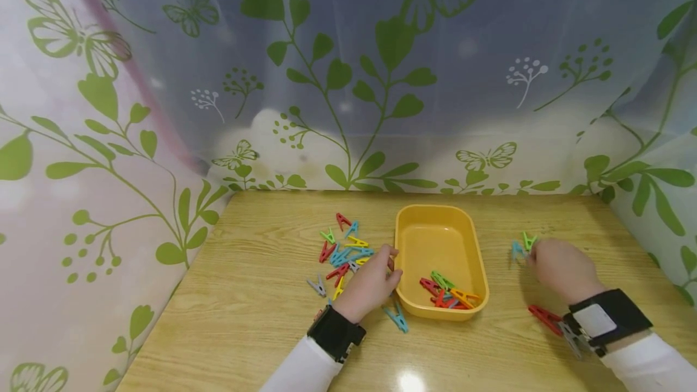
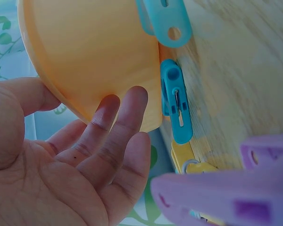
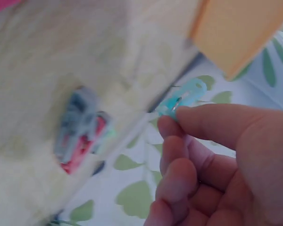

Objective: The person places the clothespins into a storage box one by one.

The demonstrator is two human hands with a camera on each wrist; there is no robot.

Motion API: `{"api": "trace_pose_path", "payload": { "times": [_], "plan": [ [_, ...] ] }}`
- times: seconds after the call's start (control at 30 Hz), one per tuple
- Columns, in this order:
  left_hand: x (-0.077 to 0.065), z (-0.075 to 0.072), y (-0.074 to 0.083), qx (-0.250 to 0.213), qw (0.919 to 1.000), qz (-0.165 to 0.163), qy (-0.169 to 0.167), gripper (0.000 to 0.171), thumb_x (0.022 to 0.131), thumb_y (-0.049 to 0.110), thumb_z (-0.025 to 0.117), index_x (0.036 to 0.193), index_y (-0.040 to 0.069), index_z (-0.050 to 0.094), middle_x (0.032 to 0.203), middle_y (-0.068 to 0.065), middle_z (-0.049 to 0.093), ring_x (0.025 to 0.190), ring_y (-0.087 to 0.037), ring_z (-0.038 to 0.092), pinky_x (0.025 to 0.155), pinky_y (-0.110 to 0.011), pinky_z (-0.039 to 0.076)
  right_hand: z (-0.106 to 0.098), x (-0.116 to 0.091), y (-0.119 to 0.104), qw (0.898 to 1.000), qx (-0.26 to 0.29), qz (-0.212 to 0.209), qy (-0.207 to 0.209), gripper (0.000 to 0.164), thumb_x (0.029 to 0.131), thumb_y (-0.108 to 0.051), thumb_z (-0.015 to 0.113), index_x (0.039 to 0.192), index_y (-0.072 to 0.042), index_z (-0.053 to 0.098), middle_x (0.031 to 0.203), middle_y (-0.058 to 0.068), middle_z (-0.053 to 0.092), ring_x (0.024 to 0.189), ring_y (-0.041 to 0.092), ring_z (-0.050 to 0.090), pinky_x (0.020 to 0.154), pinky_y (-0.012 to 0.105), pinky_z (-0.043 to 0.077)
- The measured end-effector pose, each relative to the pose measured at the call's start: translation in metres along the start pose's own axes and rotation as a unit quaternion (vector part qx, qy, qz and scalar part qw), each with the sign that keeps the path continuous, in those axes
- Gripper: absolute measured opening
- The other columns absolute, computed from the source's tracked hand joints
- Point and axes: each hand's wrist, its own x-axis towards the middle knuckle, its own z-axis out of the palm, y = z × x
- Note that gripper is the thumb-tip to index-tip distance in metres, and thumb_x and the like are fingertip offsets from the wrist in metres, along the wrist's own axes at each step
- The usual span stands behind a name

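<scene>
Between thumb and forefinger, my right hand (image 1: 563,268) pinches a light blue clothespin (image 3: 186,96) to the right of the orange tray (image 1: 403,298). A green clothespin (image 1: 528,241) shows just beyond that hand. My left hand (image 1: 370,286) rests at the tray's left side, its loosely bent fingers (image 2: 132,110) against the outer wall and its thumb at the rim. Inside the tray, red, green and orange clothespins (image 1: 463,298) lie heaped at the near end. A blue clothespin (image 1: 397,318) lies by the tray's near left corner.
A loose pile of multicoloured clothespins (image 1: 340,254) spreads left of the tray, partly hidden by the left hand. A red clothespin (image 1: 544,319) and a grey one (image 1: 570,340) lie near the right wrist. A patterned curtain (image 1: 348,77) hangs behind the wooden table (image 1: 229,319).
</scene>
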Motion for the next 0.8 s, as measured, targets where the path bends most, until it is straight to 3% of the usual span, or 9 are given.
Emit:
{"api": "trace_pose_path", "payload": {
  "times": [0.23, 0.5, 0.8],
  "plan": [
    [0.001, 0.001, 0.000, 0.002, 1.0000, -0.004, 0.000, 0.038, 0.105, 0.019, 0.061, 0.139, 0.005, 0.051, 0.100, -0.001, 0.059, 0.060, -0.005, 0.046, 0.053, -0.020, 0.039, -0.020, -0.005, -0.028, 0.999, -0.002, -0.006, 0.043, 0.019, 0.096, -0.011, 0.066, 0.082, 0.002, 0.069, 0.066, 0.004, 0.056, 0.056, 0.016, 0.049, 0.050, 0.032, 0.041],
    [0.000, 0.000, 0.000, 0.002, 1.0000, -0.003, 0.000, 0.038, 0.105, 0.018, 0.061, 0.139, 0.004, 0.051, 0.099, -0.001, 0.059, 0.059, -0.005, 0.045, 0.053, -0.020, 0.039, -0.025, -0.015, -0.070, 0.990, -0.011, -0.075, 0.116, 0.014, 0.091, -0.010, 0.073, 0.081, -0.002, 0.069, 0.069, 0.003, 0.056, 0.055, 0.012, 0.046, 0.048, 0.029, 0.040],
    [0.001, 0.000, 0.001, 0.006, 1.0000, -0.006, 0.000, 0.037, 0.105, 0.019, 0.061, 0.138, 0.005, 0.052, 0.099, -0.002, 0.060, 0.061, -0.006, 0.047, 0.054, -0.020, 0.040, -0.005, -0.024, -0.104, 0.985, -0.022, -0.137, 0.099, 0.018, 0.086, -0.013, 0.081, 0.076, -0.009, 0.067, 0.068, -0.002, 0.052, 0.055, 0.007, 0.045, 0.049, 0.026, 0.039]
  ]
}}
